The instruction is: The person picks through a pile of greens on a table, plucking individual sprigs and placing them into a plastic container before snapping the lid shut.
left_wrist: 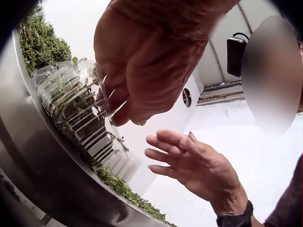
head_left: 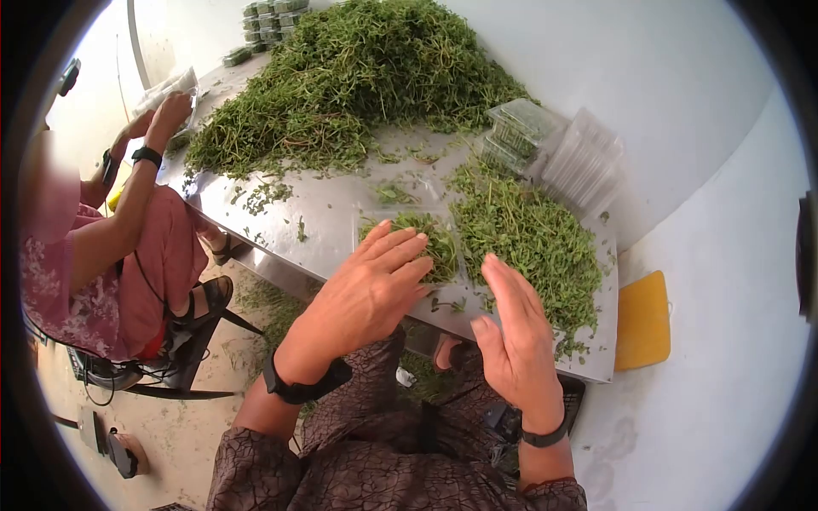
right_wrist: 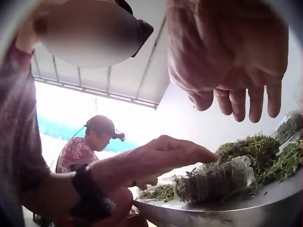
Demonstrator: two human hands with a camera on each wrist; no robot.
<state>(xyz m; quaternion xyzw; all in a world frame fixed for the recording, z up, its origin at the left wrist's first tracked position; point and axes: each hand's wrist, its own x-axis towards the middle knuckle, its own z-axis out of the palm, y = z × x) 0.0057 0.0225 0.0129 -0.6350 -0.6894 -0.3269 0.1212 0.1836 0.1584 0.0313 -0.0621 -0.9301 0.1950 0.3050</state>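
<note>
An open clear plastic clamshell box (right_wrist: 189, 190) filled with green leafy sprigs (head_left: 439, 247) sits near the front edge of the metal table. My left hand (head_left: 375, 281) is held over the near left side of the box, fingers straight and hiding part of it. In the right wrist view its fingertips overlap the box's top. My right hand (head_left: 518, 341) is raised at the right, in front of the loose sprigs, with fingers extended and thumb apart. Neither palm holds anything. The box's lid (head_left: 400, 189) lies folded back on the far side.
A large heap of sprigs (head_left: 383, 68) covers the table's back, and a smaller pile (head_left: 537, 255) lies right of the box. Filled boxes (head_left: 518, 132) and nested empty ones (head_left: 584, 166) stand by the wall. Another person (head_left: 111, 230) sits at the left. A yellow board (head_left: 643, 322) leans at right.
</note>
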